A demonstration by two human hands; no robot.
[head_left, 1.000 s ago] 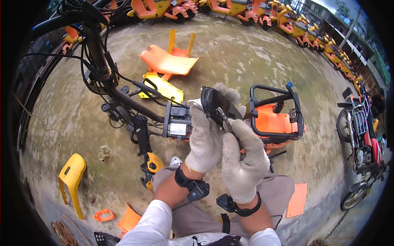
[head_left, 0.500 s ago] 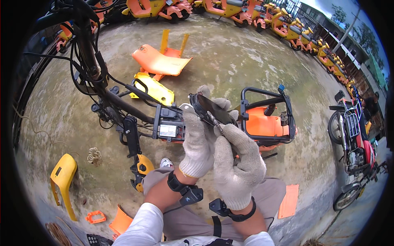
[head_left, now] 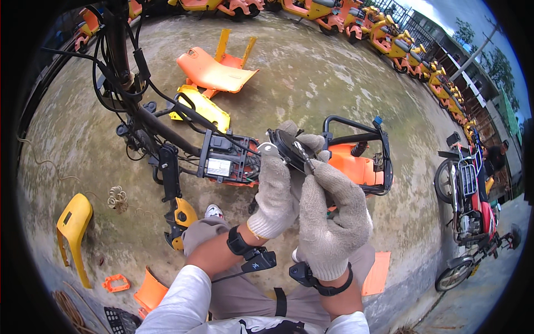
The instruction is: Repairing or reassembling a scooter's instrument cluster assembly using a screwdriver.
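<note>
A white knit work glove covers my left hand [head_left: 275, 192], which grips a black rounded part [head_left: 282, 146] and holds it up over the stripped scooter frame [head_left: 207, 153]. My right hand [head_left: 335, 225], gloved too, pinches a slim silver metal tool [head_left: 303, 155] between thumb and fingers. The tool's upper end lies against the black part or just in front of it; I cannot tell which. Its exact kind is too small to make out. My left fingertips show behind the part. Below my hands, the gloves hide the middle of the scooter.
Orange and yellow body panels [head_left: 217, 72] lie on the concrete beyond the frame. A yellow curved panel [head_left: 75, 225] stands at left, near a coil of wire [head_left: 117, 197]. At right a red motorcycle [head_left: 473, 195] is parked, with a person [head_left: 495, 158] behind it. Several scooters [head_left: 389, 42] line the back.
Both hands have shifted slightly right, and the black part has turned in my grip. The metal tool now stands more upright. My view has swung a little, sliding the scene left.
</note>
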